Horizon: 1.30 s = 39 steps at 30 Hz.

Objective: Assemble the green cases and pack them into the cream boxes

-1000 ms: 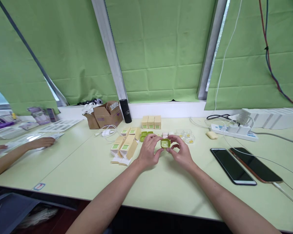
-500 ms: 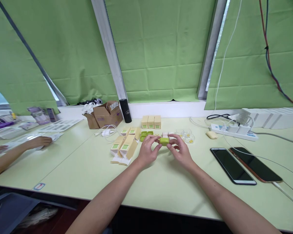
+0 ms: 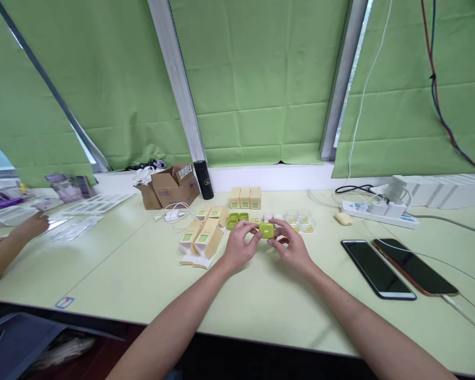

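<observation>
A small green case with rounded corners is held between my two hands, above the table. My left hand pinches its left side, and my right hand grips the right side with thumb and fingers. Just behind my left hand sit several green case pieces. Small pale pieces and white pieces lie beyond the held case. Clear round containers with yellow spots stand behind my right hand. Left of my hands, several cream boxes have open flaps, and 3 more cream boxes stand upright behind.
Two phones lie at the right, with a power strip and cables behind. A cardboard box and a black bottle stand at the back left. A co-worker's hand is over plastic sheets at the far left.
The green case has tilted in my hands, so more of its broad face shows. The co-worker's hand has moved left, off the clear plastic packets.
</observation>
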### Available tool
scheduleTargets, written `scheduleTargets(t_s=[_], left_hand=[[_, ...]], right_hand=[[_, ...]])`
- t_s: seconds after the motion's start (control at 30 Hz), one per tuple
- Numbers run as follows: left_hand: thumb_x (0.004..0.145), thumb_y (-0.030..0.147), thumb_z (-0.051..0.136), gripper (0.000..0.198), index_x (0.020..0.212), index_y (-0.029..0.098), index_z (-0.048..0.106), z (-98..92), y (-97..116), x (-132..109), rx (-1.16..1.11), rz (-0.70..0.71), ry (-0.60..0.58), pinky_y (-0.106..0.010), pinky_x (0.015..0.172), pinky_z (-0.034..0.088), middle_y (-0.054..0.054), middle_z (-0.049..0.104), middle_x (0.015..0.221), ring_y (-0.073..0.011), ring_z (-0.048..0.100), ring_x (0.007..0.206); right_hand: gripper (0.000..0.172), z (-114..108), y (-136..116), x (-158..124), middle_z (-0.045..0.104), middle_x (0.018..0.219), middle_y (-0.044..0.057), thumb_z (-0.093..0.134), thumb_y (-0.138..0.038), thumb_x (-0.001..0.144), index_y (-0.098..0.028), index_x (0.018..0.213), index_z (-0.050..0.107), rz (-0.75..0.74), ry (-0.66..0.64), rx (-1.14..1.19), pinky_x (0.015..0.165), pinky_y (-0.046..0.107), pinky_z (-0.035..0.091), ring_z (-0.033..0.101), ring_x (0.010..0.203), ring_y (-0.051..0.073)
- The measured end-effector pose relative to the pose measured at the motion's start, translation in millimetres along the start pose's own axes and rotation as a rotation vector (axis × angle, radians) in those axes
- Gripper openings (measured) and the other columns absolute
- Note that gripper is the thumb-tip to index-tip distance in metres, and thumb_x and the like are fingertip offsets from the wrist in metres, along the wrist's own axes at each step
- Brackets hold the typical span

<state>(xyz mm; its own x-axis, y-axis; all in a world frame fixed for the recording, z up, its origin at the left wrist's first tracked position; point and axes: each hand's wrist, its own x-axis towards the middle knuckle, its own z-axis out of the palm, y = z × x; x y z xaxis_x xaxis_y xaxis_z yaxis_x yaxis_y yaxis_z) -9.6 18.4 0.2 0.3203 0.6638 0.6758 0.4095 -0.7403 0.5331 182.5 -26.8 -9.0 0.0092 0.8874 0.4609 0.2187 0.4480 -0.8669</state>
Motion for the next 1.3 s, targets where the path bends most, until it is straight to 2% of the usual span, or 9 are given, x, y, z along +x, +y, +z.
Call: scheduleTargets(t_s=[0.23, 0.4, 0.57, 0.77, 0.87, 0.97, 1.03, 1.2, 1.3], left_hand=[[0.101, 0.033, 0.053, 0.025, 0.093, 0.020, 0.073, -5.3, 0, 0, 0.007, 0.029, -0.034, -0.039, 0.085, 0.051, -0.008, 0.070, 0.091, -0.0239, 0.065, 0.094], [0.098, 0.029, 0.059, 0.018, 0.090, 0.019, 0.072, -7.4, -2, 0, -0.023, 0.036, -0.061, -0.038, 0.084, 0.050, -0.008, 0.069, 0.092, -0.0235, 0.064, 0.093], [0.094, 0.025, 0.063, 0.012, 0.090, 0.019, 0.073, -6.5, -4, 0, -0.028, 0.043, -0.073, -0.037, 0.082, 0.050, -0.007, 0.067, 0.092, -0.0219, 0.064, 0.089], [0.091, 0.026, 0.070, 0.005, 0.092, 0.021, 0.070, -7.0, -4, 1, 0.085, 0.177, -0.021, -0.042, 0.085, 0.051, -0.007, 0.069, 0.090, -0.0277, 0.060, 0.103], [0.088, 0.027, 0.075, 0.026, 0.112, 0.023, 0.067, -8.0, -2, 2, 0.137, 0.244, 0.006, -0.049, 0.097, 0.050, -0.009, 0.071, 0.104, -0.0320, 0.053, 0.119], [0.090, 0.024, 0.072, 0.047, 0.134, 0.025, 0.059, -9.1, 2, 2, 0.171, 0.301, -0.048, -0.056, 0.107, 0.046, -0.011, 0.067, 0.124, -0.0331, 0.048, 0.127], [0.092, 0.020, 0.068, 0.053, 0.143, 0.027, 0.054, -9.9, 7, 1, 0.184, 0.326, -0.105, -0.058, 0.110, 0.045, -0.012, 0.064, 0.131, -0.0332, 0.047, 0.129], [0.092, 0.008, 0.058, 0.053, 0.140, 0.030, 0.058, -10.7, 14, -1, 0.176, 0.327, -0.235, -0.057, 0.110, 0.046, -0.010, 0.062, 0.133, -0.0319, 0.044, 0.132], [0.089, 0.010, 0.064, 0.045, 0.130, 0.028, 0.063, -8.8, 10, 0, 0.099, 0.249, -0.184, -0.056, 0.111, 0.045, -0.009, 0.064, 0.128, -0.0308, 0.046, 0.131]], right_hand=[[0.052, 3, 8, 1, 0.062, 0.082, 0.000, 0.073, -0.046, 0.086, -0.022, 0.130, 0.059, 0.073, -0.030, 0.129, 0.063, 0.029, 0.051, 0.062, 0.078, 0.019], [0.059, 3, 12, 2, 0.067, 0.089, 0.003, 0.075, -0.052, 0.084, -0.022, 0.131, 0.057, 0.105, -0.055, 0.217, 0.063, 0.030, 0.053, 0.063, 0.082, 0.020], [0.057, 1, 10, 2, 0.071, 0.102, 0.006, 0.075, -0.055, 0.084, -0.024, 0.128, 0.056, 0.122, -0.084, 0.311, 0.062, 0.031, 0.055, 0.065, 0.090, 0.022], [0.054, -1, 6, 4, 0.070, 0.112, 0.008, 0.078, -0.056, 0.082, -0.025, 0.122, 0.058, 0.155, -0.131, 0.427, 0.063, 0.030, 0.058, 0.065, 0.097, 0.022], [0.052, -2, 4, 3, 0.070, 0.111, 0.008, 0.077, -0.057, 0.083, -0.023, 0.118, 0.060, 0.162, -0.139, 0.415, 0.062, 0.028, 0.057, 0.065, 0.096, 0.022], [0.051, -2, 4, 3, 0.069, 0.109, 0.009, 0.075, -0.059, 0.084, -0.022, 0.116, 0.061, 0.160, -0.160, 0.386, 0.061, 0.029, 0.057, 0.065, 0.095, 0.022], [0.051, 0, 6, 2, 0.067, 0.108, 0.009, 0.074, -0.059, 0.084, -0.021, 0.116, 0.062, 0.162, -0.165, 0.360, 0.060, 0.030, 0.058, 0.065, 0.095, 0.023], [0.050, 4, 15, 1, 0.065, 0.104, 0.008, 0.072, -0.057, 0.086, -0.021, 0.119, 0.063, 0.145, -0.150, 0.257, 0.061, 0.032, 0.059, 0.062, 0.094, 0.023], [0.050, 5, 16, -1, 0.067, 0.104, 0.008, 0.063, -0.055, 0.092, -0.021, 0.128, 0.061, 0.110, -0.137, 0.160, 0.064, 0.032, 0.058, 0.064, 0.096, 0.023]])
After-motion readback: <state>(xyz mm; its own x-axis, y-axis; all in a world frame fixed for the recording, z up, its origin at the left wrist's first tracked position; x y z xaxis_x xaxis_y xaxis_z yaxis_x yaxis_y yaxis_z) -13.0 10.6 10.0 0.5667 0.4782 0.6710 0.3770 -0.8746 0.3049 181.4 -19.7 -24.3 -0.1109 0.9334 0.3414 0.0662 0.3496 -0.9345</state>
